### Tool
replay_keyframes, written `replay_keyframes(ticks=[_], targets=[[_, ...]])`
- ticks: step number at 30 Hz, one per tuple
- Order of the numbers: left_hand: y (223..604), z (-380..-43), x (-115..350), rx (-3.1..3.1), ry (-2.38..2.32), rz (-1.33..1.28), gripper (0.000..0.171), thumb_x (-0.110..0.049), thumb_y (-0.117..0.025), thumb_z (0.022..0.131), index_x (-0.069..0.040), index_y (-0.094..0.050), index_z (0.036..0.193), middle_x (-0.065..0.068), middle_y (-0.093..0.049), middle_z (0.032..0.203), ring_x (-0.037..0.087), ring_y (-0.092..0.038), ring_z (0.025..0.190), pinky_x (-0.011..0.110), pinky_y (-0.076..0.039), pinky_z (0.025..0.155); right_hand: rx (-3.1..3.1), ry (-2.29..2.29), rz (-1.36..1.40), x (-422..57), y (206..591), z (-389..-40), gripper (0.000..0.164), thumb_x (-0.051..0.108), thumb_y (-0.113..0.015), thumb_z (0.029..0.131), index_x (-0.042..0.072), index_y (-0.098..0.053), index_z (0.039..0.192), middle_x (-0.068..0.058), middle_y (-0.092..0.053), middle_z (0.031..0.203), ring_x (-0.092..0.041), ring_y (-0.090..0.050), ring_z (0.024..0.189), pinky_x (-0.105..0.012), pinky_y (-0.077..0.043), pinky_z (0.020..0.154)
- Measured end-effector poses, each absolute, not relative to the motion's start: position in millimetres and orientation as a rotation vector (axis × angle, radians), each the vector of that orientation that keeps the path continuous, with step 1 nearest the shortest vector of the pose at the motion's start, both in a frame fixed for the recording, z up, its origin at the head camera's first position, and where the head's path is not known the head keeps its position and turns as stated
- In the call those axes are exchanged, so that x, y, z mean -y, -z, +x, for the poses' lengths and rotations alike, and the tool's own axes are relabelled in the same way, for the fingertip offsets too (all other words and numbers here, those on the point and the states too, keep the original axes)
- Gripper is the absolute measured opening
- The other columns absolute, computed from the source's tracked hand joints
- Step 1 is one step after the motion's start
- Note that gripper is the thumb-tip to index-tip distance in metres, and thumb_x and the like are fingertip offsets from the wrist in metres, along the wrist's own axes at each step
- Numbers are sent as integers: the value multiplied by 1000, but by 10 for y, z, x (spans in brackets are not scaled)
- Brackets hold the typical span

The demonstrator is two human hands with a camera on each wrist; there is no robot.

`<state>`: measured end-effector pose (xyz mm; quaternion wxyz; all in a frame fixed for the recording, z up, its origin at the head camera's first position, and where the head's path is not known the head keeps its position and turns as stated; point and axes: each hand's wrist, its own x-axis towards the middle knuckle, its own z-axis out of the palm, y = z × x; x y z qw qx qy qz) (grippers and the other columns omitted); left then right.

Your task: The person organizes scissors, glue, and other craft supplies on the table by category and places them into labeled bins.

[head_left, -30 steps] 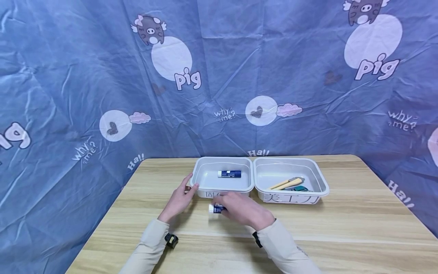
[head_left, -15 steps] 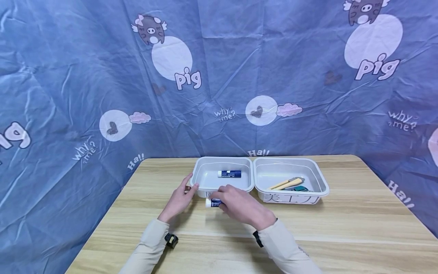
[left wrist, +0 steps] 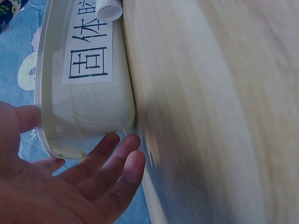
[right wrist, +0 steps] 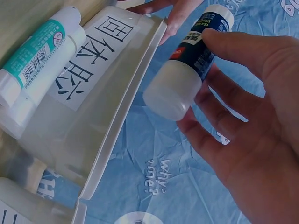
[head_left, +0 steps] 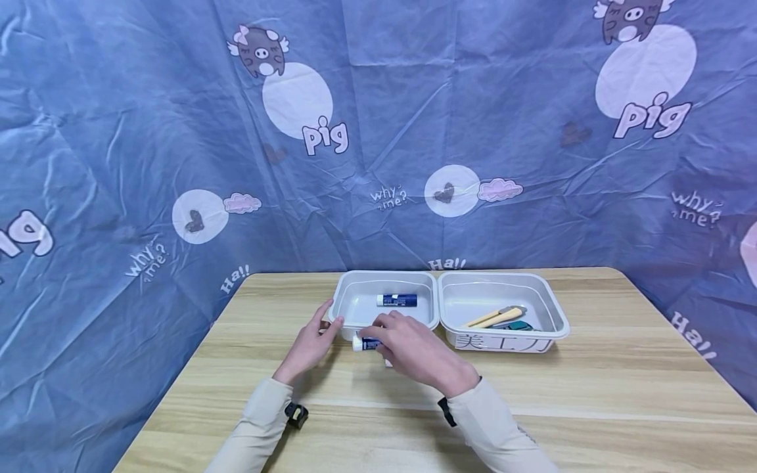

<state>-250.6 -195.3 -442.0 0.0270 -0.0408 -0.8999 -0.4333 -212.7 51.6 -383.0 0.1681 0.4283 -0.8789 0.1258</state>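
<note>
My right hand (head_left: 416,351) pinches a navy glue stick (right wrist: 198,51) with white ends between thumb and fingers. The stick is held level in front of the left white bin (head_left: 349,334), just below its front rim in the head view. My left hand (head_left: 310,345) touches that bin's left end, thumb at the rim and loosely bent fingers by the lower corner. Inside the bin lies another navy glue stick (head_left: 397,300). A teal-labelled glue stick (right wrist: 35,58) lies along the bin's labelled front; my right hand mostly hides it in the head view.
Right beside it stands a second white bin (head_left: 558,328), holding yellow utility knives (head_left: 493,318) and a dark green one (head_left: 519,325). Both bins sit on the wooden table (head_left: 615,368) near its back edge. A blue printed cloth (head_left: 378,131) hangs behind.
My right hand has lifted the navy glue stick off the tabletop and moved it up and slightly left toward the left bin's front. My left hand stays in place.
</note>
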Motion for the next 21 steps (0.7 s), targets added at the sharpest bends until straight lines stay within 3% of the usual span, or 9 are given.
replay_keyframes(ticks=[11, 21], targets=[[4432, -2513, 1956, 2787, 1331, -120, 68, -43, -55, 105, -11, -33, 160, 18, -71, 112, 26, -68, 95, 38, -54, 77, 2425, -374, 1171, -529, 3815, -2174, 39, 9, -77, 90, 23, -70, 126, 1, -69, 114, -19, -63, 105, -38, -54, 92], [4436, -2527, 1957, 2786, 1343, -113, 67, -43, -55, 105, -13, -33, 161, 17, -71, 112, 26, -68, 96, 39, -55, 80, 2420, -383, 1100, -548, 3852, -2224, 40, 12, -78, 90, 26, -71, 127, 1, -69, 115, -18, -63, 105, -36, -53, 87]])
